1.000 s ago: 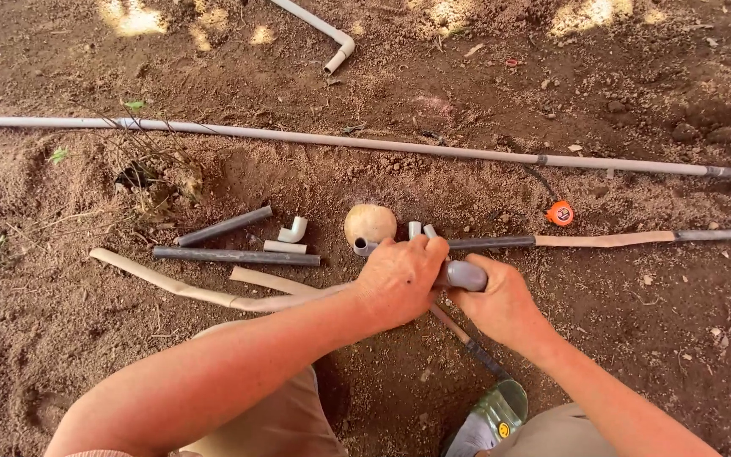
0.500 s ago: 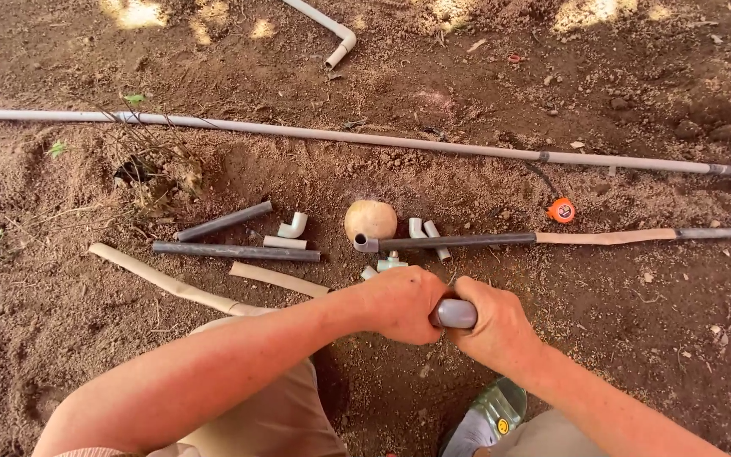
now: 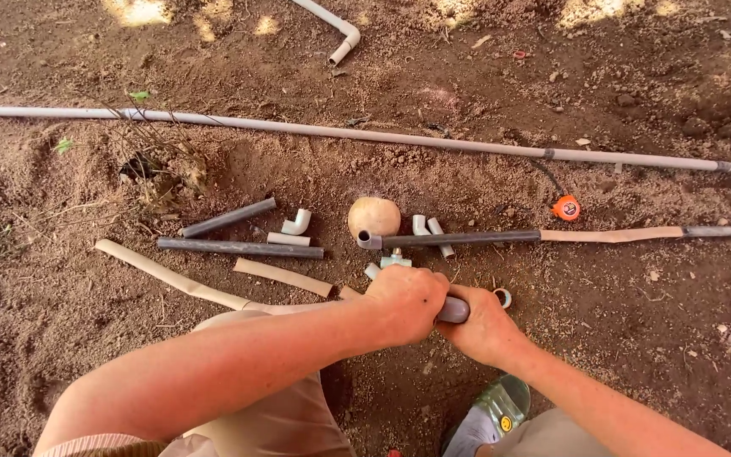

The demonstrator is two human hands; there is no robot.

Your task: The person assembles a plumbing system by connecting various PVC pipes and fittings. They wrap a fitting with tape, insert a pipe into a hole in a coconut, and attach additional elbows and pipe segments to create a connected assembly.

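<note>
Matt grey plastic pipe piece point(image 3: 453, 310); smooth white plastic elbow point(image 3: 297, 222); rough, crumbly brown soil point(image 3: 636, 338); glossy orange plastic tape measure point(image 3: 566, 208); dusty long pipe point(image 3: 298, 129).

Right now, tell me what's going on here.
A person crouched over bare soil grips a short grey pipe piece with both hands: the left hand closes over one end, the right hand over the other. Just beyond lie more pipe offcuts and white elbow fittings, a round tan ball-like thing and a long dark pipe. Farther off, a long grey pipe crosses the ground, with an orange tape measure beside it.
</note>
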